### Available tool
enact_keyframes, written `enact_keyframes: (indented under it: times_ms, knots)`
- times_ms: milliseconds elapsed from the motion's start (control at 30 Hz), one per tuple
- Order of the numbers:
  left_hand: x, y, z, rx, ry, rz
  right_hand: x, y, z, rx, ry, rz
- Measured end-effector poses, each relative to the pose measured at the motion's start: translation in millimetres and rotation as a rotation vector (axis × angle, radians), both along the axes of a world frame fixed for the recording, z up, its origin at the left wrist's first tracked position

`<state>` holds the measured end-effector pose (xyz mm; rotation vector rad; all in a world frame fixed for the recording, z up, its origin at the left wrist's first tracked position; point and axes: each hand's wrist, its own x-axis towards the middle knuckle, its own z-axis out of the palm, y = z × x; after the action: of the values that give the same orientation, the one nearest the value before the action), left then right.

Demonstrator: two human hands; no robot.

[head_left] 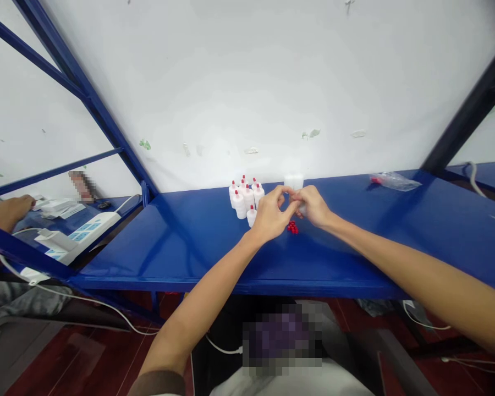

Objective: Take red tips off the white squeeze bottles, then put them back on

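Observation:
My left hand (275, 212) and my right hand (312, 205) meet above the blue table, with fingertips pinched close together. A pale piece that looks like a small white bottle (301, 209) shows partly under the fingers of my right hand. Whatever the left fingertips pinch is hidden. Just below the hands lies a little pile of red caps (292, 227). To the left stand several white bottles (240, 205) with red tips, upright in a cluster; one bottle (251, 215) is close beside my left hand. More white bottles (293, 181) stand behind the hands, partly covered.
A clear plastic bag (396, 181) with something red inside lies on the blue table (169, 242) at the right. Blue frame posts (86, 93) rise at the left. Beyond them are a white power strip (84, 236) and another person's hand (14, 212).

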<state>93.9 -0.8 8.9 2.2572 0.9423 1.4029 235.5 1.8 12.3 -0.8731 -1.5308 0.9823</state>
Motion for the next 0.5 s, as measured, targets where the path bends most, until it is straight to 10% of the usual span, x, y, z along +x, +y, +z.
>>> enact_keyframes:
  times_ms: [500]
  knots:
    - [-27.7,-13.2,7.1,-0.096,-0.053,-0.167,-6.7,-12.0,-1.4,0.084,-0.072,0.231]
